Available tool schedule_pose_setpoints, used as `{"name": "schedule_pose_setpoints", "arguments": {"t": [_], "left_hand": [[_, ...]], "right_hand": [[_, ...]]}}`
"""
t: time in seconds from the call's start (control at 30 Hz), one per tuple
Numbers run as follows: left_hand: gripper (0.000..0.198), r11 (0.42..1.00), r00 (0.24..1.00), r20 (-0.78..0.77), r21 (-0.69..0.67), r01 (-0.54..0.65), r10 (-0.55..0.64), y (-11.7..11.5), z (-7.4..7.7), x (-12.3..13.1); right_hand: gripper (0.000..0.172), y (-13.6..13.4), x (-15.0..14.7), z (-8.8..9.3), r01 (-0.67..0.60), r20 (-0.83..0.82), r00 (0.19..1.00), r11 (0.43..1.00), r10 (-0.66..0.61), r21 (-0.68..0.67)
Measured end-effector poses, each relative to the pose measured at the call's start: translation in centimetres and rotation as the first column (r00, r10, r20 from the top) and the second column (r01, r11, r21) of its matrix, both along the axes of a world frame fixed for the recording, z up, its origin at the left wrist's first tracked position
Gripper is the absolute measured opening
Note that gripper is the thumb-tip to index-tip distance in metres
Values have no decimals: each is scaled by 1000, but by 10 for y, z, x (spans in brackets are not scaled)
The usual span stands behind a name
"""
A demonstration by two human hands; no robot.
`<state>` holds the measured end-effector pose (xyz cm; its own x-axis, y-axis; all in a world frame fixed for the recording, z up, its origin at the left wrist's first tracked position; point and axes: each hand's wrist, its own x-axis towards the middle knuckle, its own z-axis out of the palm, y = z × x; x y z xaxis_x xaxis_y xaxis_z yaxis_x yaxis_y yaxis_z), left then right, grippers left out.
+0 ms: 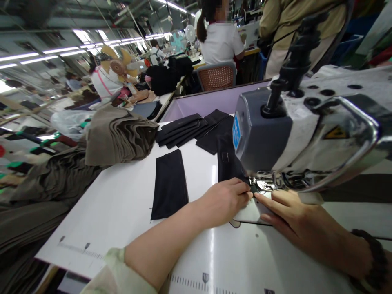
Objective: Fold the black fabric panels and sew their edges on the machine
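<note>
A sewing machine (263,130) with a grey head stands at the right, its presser foot (263,184) low over the metal plate. Just left of the foot, my left hand (228,202) has its fingers bent together on the near end of a black fabric piece (228,157). That piece runs back beside the machine head, with a small stitched rectangle on it. My right hand (290,214) lies to the right of the foot, fingers stretched out, index fingertip at the fabric edge close to my left fingertips. A separate black folded piece (170,185) lies flat left of my left hand.
Several black folded pieces (183,128) overlap at the back of the white table (122,208). Brown-grey fabric stacks (119,134) line its left side. A purple panel (208,100) borders the back. Beyond it, a person in a white shirt (220,45) sits on a chair (217,77).
</note>
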<state>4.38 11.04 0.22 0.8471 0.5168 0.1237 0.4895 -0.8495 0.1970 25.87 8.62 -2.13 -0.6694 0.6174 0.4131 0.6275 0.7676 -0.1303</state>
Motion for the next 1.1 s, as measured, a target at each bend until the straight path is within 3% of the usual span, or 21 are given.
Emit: {"name": "schedule_pose_setpoints", "arguments": {"t": [0.33, 0.77, 0.93, 1.1], "left_hand": [[22, 994, 994, 34, 2, -106, 105, 9, -7, 0], [19, 988, 988, 9, 10, -152, 152, 12, -8, 3], [16, 982, 980, -49, 20, -190, 191, 3, 0, 5], [28, 999, 997, -71, -37, -40, 38, -22, 14, 8]], "right_hand": [[35, 1, -2, -8, 59, 7, 998, 997, -59, 42], [33, 1, -2, -8, 74, 16, 997, 997, -75, 16], [33, 0, -1, -9, 70, -5, 998, 997, -70, 24], [30, 2, -3, -1, 11, -39, 999, 998, -9, 57]]}}
